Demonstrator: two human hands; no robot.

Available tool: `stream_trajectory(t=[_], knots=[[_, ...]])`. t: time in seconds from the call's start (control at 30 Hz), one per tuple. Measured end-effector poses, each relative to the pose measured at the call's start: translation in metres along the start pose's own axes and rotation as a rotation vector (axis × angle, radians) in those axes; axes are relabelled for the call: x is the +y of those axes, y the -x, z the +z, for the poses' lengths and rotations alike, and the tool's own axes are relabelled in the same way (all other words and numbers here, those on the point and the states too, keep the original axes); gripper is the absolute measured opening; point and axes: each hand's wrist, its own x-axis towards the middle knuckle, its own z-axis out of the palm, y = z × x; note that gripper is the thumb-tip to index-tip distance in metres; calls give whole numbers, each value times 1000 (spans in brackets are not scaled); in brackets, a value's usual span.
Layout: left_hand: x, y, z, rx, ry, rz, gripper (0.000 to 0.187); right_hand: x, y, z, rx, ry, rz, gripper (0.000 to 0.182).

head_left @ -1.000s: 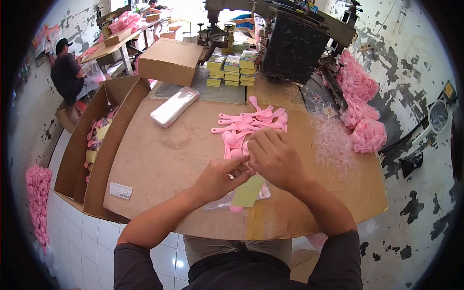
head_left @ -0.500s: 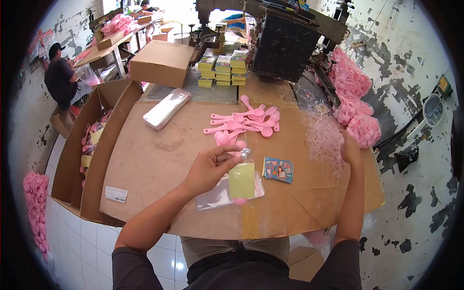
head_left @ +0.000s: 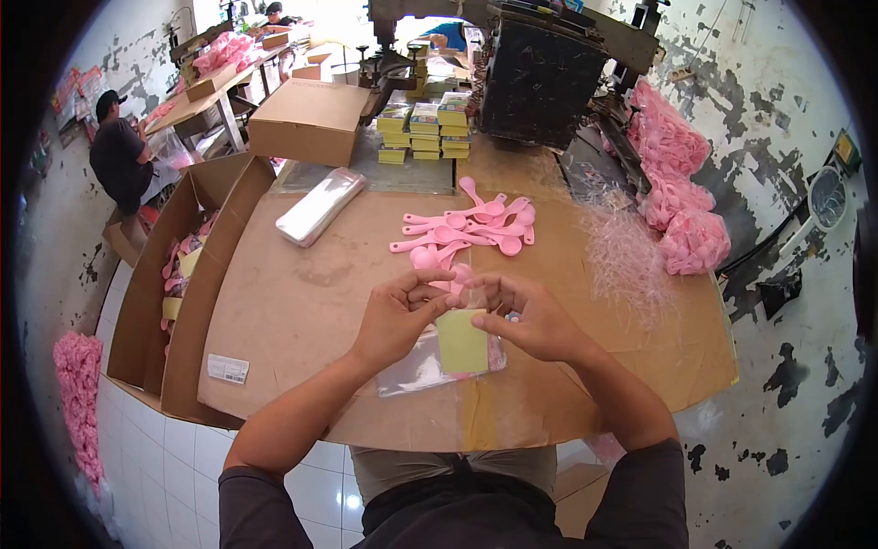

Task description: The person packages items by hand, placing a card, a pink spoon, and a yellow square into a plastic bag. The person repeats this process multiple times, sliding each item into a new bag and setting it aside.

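On the table (head_left: 302, 320), spoons (head_left: 508, 245) lie in front of the card stacks (head_left: 424, 128) toward the far edge; an open box (head_left: 195, 316) sits along the left edge

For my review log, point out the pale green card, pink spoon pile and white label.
Pale green card (head_left: 463, 344): head view, middle of its face.
Pink spoon pile (head_left: 456, 221): head view, one spoon's bowl.
White label (head_left: 228, 369): head view, its centre.

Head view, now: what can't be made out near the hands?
All in the head view:
- Green card: far side hidden, facing away from the camera.
- Pink spoons: nearest ones partly covered by the left hand.
- Tabletop under the right hand: hidden by that hand.
- White label: print too small to read.
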Motion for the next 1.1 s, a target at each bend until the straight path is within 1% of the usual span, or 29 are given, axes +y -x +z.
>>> stream_trajectory(t=[0.03, 0.13, 0.23, 0.33, 0.43, 0.53, 0.63, 0.73, 0.83, 0.93, 1.03, 1.1], knots=[[1, 0, -1, -1, 1, -6, 39, 6, -4, 3, -28, -127, 31, 36], [9, -3, -4, -38, 130, -86, 38, 5, -8, -5, -25, -123, 55, 31], [4, -4, -6, -96, 82, -101, 34, 8, -6, -13, -2, -155, 90, 28], [-1, -3, -4, -80, 65, -136, 31, 8, -4, -15, 74, -141, 137, 21], [-1, -2, -2, -23, 76, -122, 28, 15, -3, -15, 107, -179, 120, 18], [-7, -3, -5, -8, 62, -116, 29, 18, -2, -15, 148, -216, 70, 16], [-11, -1, -3, -4, 42, -56, 25, 27, -1, -23, 114, -209, 71, 19], [-8, -1, -4, -19, 68, 7, 24, 29, -1, -25, 119, -228, 57, 17], [-6, -1, -7, -49, -48, 17, 25, 27, -1, -29, 95, -142, 5, 16], [-2, -1, -8, -55, 127, -97, 25, 21, 0, -32, 85, -126, 11, 17], [0, -3, -6, -41, 83, -140, 24, 22, 1, -28, 101, -86, 5, 17], [-2, -3, -5, -45, 29, -120, 24, 29, 0, -26, 110, -103, -20, 17]])
